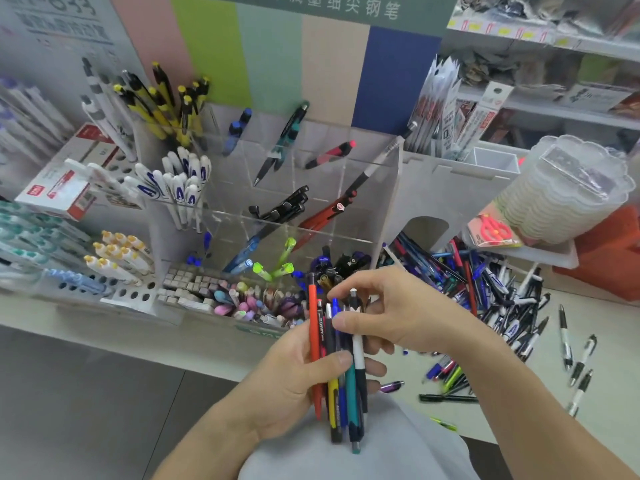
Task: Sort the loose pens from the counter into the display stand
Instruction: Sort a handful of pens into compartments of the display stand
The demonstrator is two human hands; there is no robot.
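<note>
Left hand (294,372) grips pen bundle (337,368); loose pens (498,292) litter counter (616,348).

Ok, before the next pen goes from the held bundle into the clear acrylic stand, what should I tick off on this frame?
1. Left hand grips the mixed bundle of pens securely: ok, thumb is wrapped across it.
2. Right hand has singled out one pen: ok, fingers pinch the white-and-dark pen near its top.
3. Matching compartment identified in the clear acrylic display stand: cannot tell.
4. Stand compartments have room: ok, several hold only one or a few pens.
5. Path from hands to stand unobstructed: ok.
6. Loose pile of pens on the counter finished: not ok, many remain.
</note>
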